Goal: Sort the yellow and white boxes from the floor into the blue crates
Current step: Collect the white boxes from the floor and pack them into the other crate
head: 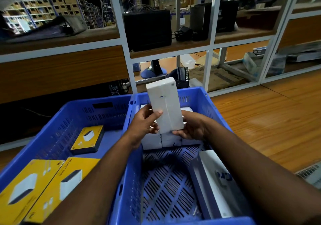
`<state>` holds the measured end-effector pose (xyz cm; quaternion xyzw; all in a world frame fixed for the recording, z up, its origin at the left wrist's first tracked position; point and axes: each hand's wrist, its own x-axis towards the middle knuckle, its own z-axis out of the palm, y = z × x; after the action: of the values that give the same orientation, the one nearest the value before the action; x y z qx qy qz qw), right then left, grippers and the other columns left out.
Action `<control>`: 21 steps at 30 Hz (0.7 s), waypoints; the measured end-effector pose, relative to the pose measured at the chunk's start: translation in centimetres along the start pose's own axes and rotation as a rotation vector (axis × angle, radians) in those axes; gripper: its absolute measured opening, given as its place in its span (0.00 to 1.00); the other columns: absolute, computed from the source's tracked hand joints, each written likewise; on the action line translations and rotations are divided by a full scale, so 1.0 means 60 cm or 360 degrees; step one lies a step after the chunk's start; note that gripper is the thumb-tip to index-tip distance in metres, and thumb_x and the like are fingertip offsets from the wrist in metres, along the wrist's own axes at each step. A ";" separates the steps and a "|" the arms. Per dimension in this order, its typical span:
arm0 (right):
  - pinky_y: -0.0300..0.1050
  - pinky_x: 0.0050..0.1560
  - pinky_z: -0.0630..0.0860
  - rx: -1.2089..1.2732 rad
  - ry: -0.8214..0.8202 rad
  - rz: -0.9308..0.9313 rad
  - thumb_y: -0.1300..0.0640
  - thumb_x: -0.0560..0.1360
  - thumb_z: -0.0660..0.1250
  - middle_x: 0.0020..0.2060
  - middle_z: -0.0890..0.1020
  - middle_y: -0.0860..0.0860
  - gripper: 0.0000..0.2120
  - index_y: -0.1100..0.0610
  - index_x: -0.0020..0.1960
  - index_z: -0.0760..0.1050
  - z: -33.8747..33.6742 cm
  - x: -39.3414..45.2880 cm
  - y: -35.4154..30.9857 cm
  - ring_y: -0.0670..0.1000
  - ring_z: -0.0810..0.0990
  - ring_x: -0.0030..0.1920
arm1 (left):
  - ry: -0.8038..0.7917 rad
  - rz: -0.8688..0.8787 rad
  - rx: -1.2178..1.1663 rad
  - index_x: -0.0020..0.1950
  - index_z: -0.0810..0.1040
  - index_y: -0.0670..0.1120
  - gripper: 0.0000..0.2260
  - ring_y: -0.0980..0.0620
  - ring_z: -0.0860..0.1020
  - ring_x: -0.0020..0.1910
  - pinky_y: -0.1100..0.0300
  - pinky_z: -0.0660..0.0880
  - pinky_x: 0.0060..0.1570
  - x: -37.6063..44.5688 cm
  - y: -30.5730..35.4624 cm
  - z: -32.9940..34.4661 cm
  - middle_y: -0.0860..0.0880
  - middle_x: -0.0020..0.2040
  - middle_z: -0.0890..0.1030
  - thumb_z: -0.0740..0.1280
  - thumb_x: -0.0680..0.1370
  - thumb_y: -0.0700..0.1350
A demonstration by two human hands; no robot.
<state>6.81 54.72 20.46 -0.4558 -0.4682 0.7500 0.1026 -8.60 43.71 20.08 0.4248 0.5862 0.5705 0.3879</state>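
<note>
White box (pixel 165 105) is pinched upright at frame centre by left hand (pixel 145 122) and right hand (pixel 190 127) fingers; should be lowered flush beside stacked white boxes (pixel 166 140) in right crate (pixel 218 113).

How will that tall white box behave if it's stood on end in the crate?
The white box looks stiff: its edges stay straight while both hands hold only its lower end. Tall and narrow, it may tip if stood upright. Its smooth faces may be slippery.
</note>
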 end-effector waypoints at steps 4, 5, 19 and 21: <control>0.41 0.28 0.78 0.0364 0.0067 -0.0350 0.59 0.79 0.60 0.28 0.81 0.50 0.08 0.58 0.49 0.77 -0.007 0.002 -0.007 0.47 0.81 0.29 | -0.0141 -0.0047 -0.0002 0.67 0.77 0.50 0.16 0.46 0.84 0.53 0.51 0.83 0.49 0.001 -0.003 0.002 0.49 0.62 0.81 0.59 0.84 0.37; 0.43 0.31 0.79 0.0356 0.0094 -0.0400 0.59 0.80 0.60 0.29 0.81 0.50 0.08 0.58 0.47 0.76 -0.009 0.003 -0.008 0.48 0.81 0.30 | -0.0123 -0.0084 0.0004 0.66 0.79 0.51 0.18 0.46 0.83 0.55 0.51 0.81 0.49 0.001 -0.003 0.002 0.51 0.63 0.80 0.57 0.83 0.36; 0.48 0.38 0.82 0.0330 0.0275 -0.0892 0.46 0.76 0.70 0.50 0.80 0.56 0.15 0.57 0.50 0.71 0.005 -0.012 -0.014 0.51 0.83 0.46 | -0.0257 -0.0470 -0.0326 0.68 0.76 0.48 0.13 0.36 0.83 0.57 0.39 0.83 0.47 -0.003 0.002 0.002 0.41 0.61 0.82 0.60 0.85 0.48; 0.49 0.39 0.82 0.0333 0.0241 -0.0910 0.47 0.78 0.68 0.51 0.77 0.58 0.15 0.59 0.51 0.73 0.003 -0.012 -0.016 0.53 0.81 0.49 | -0.0314 -0.0538 -0.0448 0.67 0.76 0.48 0.13 0.36 0.83 0.57 0.39 0.82 0.47 -0.003 0.003 -0.003 0.40 0.61 0.83 0.60 0.84 0.48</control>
<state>6.78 54.71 21.67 -0.3470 -0.4889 0.6988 0.3902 -8.73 43.49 20.28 0.3161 0.5229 0.5294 0.5886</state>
